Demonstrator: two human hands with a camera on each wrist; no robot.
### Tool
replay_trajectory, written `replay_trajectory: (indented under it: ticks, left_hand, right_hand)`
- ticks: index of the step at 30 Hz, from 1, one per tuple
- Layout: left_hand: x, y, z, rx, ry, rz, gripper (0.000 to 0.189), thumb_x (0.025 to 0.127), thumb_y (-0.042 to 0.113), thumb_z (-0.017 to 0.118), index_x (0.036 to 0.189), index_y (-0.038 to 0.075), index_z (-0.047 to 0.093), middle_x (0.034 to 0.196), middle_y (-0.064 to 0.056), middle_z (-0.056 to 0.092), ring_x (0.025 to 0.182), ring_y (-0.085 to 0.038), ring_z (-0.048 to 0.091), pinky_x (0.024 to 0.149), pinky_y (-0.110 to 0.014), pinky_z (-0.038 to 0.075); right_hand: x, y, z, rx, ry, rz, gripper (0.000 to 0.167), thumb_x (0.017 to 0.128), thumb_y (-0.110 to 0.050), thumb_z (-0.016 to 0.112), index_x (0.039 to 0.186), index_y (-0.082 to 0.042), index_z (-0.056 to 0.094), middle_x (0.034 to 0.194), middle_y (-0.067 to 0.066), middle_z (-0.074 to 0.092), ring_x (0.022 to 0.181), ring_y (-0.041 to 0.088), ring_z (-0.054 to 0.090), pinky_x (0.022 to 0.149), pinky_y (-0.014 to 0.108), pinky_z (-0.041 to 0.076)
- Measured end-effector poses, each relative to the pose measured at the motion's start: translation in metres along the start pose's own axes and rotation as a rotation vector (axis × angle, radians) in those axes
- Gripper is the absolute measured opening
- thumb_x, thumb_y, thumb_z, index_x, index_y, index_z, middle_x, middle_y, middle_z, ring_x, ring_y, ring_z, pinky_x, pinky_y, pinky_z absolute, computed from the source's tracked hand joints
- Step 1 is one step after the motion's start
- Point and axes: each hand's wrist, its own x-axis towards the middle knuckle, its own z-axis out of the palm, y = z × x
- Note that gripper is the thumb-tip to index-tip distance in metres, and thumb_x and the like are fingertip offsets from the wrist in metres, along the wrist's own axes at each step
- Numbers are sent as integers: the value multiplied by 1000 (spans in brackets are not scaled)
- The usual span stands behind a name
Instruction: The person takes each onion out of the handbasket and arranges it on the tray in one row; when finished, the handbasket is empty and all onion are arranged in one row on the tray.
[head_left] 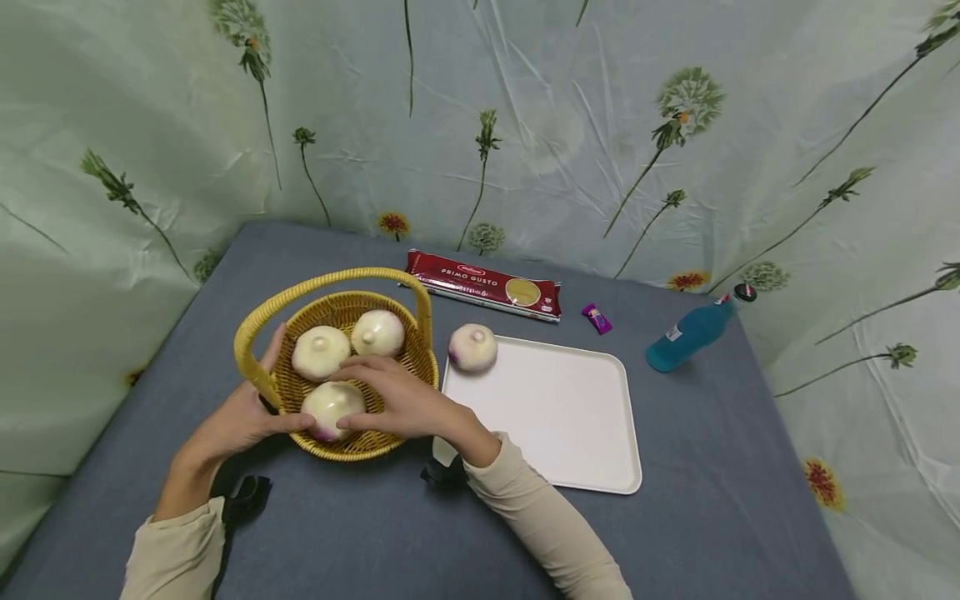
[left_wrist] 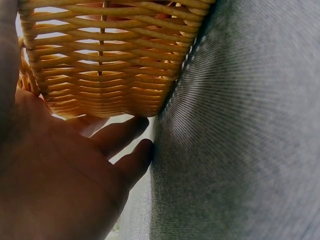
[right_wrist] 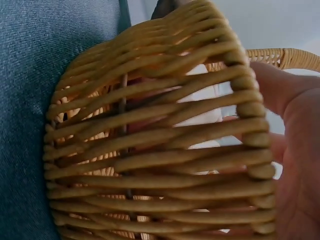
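Blue-grey cloth [head_left: 337, 533] is backed by a dandelion-print curtain [head_left: 555, 192]; on it, the wicker basket [head_left: 360, 454] is held at its side by the left hand [head_left: 236, 421] — inside, the front onion [head_left: 330, 407] is grasped by the right hand [head_left: 405, 400].

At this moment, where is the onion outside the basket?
In the head view, the onion is at the far left corner of the white tray, just right of the basket.

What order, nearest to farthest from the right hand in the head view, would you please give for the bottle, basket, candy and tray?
1. Basket: the right hand reaches into it.
2. Tray: just right of the basket.
3. Candy: beyond the tray's far edge.
4. Bottle: farthest right.
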Motion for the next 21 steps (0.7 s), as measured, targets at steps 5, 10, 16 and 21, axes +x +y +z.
replay_trajectory:
  ticks: [5, 10, 16, 21]
  left_hand:
    - [1, 1, 0, -14, -5, 2, 128, 85, 0, 78, 156, 41, -21, 167, -21, -4, 145, -45, 17, 95, -3, 31]
    - [0, 3, 2, -31, -9, 0, 129, 84, -1, 78, 156, 41, -20, 167, -22, -3, 147, -28, 24, 95, -4, 32]
    - [-1, 2, 2, -39, -5, 5, 129, 83, -2, 78, 156, 41, -19, 166, -23, -1, 142, -6, 27, 95, -5, 33]
    - [0, 3, 2, -43, -5, 10, 130, 83, -3, 78, 156, 41, -19, 167, -22, -2, 143, -45, 20, 94, -4, 33]
  right_hand:
    - [3, 2, 2, -12, -37, 10, 62, 93, -37, 72, 147, -15, 50, 152, 6, 45, 143, 20, 35, 118, 34, 25]
    - [3, 2, 6, -35, -43, 13, 62, 93, -38, 72, 146, -16, 50, 151, 6, 45, 142, 21, 36, 118, 32, 26]
    - [4, 1, 7, -53, -66, 22, 63, 94, -41, 70, 148, -18, 47, 153, 5, 43, 141, 21, 35, 116, 30, 28]
    - [5, 2, 7, -50, -76, 33, 65, 95, -43, 68, 150, -18, 45, 153, 4, 43, 141, 18, 36, 115, 28, 29]
